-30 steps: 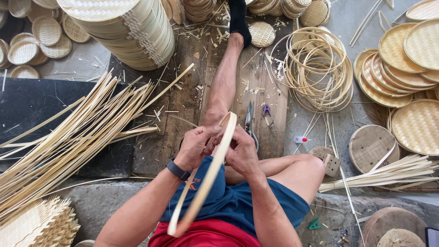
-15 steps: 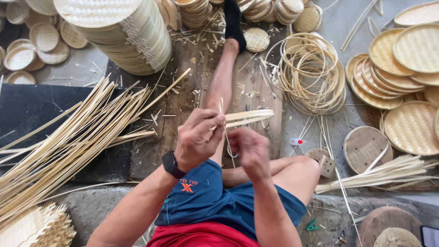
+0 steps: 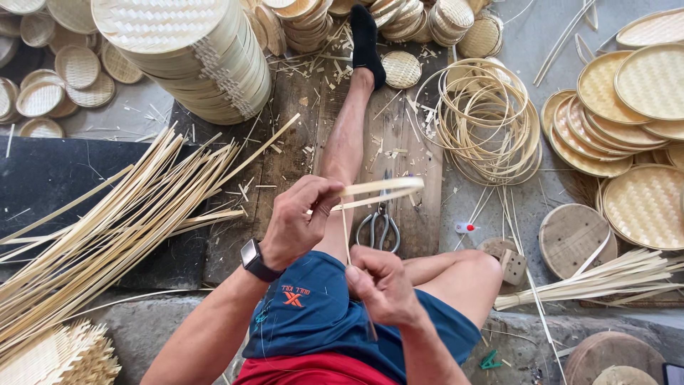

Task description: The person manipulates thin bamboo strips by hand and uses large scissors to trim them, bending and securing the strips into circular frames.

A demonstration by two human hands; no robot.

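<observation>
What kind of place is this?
Likely a bamboo basket-weaving workshop: a tall stack of woven trays, bundled bamboo strips and coiled hoops surround a seated person bending a hoop.

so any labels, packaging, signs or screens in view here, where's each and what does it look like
Smartwatch: on the left wrist, dark rectangular screen, black band, nothing lit.
Shorts logo: on the blue shorts over the left thigh, small orange and white printed mark.
Dark device corner: bottom right edge of the view, black with a rounded corner, possibly a phone; mostly cut off.
No packages or signs.
</observation>
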